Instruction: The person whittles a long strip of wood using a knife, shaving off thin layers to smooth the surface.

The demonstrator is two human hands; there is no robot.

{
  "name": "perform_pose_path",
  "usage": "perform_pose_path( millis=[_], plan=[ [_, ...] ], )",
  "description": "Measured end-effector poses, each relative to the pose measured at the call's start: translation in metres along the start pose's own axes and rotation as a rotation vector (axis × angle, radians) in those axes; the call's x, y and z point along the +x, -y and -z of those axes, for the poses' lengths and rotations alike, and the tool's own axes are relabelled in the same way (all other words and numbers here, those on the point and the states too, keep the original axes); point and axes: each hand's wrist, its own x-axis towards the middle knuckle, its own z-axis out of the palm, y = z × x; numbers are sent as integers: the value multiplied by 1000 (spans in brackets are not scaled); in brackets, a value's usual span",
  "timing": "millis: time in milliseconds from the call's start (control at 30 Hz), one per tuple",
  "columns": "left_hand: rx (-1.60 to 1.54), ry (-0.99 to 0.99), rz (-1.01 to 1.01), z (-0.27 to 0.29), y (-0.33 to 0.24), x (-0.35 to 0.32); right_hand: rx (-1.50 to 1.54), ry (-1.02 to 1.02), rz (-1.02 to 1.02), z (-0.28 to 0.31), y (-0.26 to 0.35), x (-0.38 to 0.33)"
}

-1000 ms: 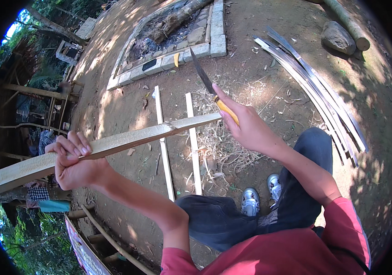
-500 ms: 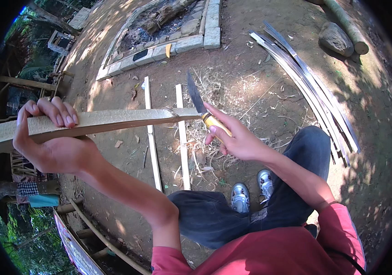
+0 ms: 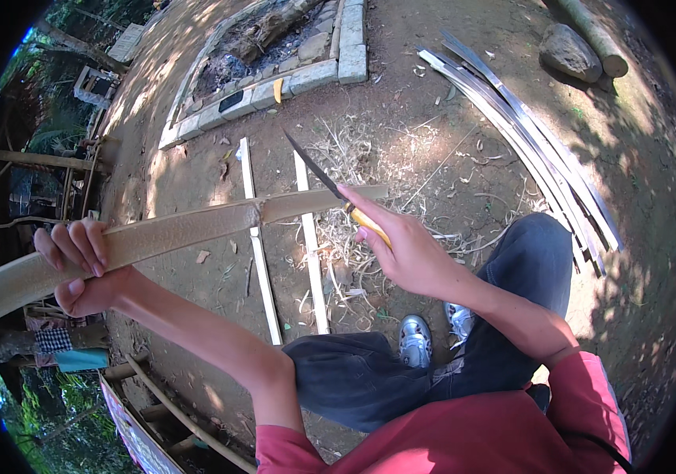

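Two hands engaged: both clamped on their items.
Left hand (image 3: 77,265): fingers curled tight over the top edge of a long bamboo slat (image 3: 172,233), gripping it near its left end.
Right hand (image 3: 409,249): closed around the yellow handle of a knife (image 3: 330,183), thumb side toward the blade.
Bamboo slat: pale tan, flat and broad, held above the ground, running from lower left to upper right; a rough, splintered break in the surface shows near mid-length, and the strip narrows beyond it.
Knife: dark slender blade, pointing up and left, crossing the slat near its right end.
Ground below: two thin pale strips (image 3: 259,261) lying side by side on bare dirt among shavings (image 3: 354,158).
Further out: bundle of long grey slats (image 3: 527,142), upper right; brick-edged fire pit (image 3: 274,47) above.
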Motion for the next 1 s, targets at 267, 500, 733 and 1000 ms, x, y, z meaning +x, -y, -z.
perform_pose_path(
  millis=[267,500,733,1000],
  plan=[
    [-380,47,-75,83,-17,-42,7,19,-102,14,-2,-1],
    [-369,53,-72,79,-20,-36,-95,-79,8,-7,-34,4],
    [504,-373,7,17,-2,-4,-43,-46,-48,-22,-40,14],
    [958,-697,-160,-79,83,5,132,-166,-27,-20,-44,20]
  ],
)
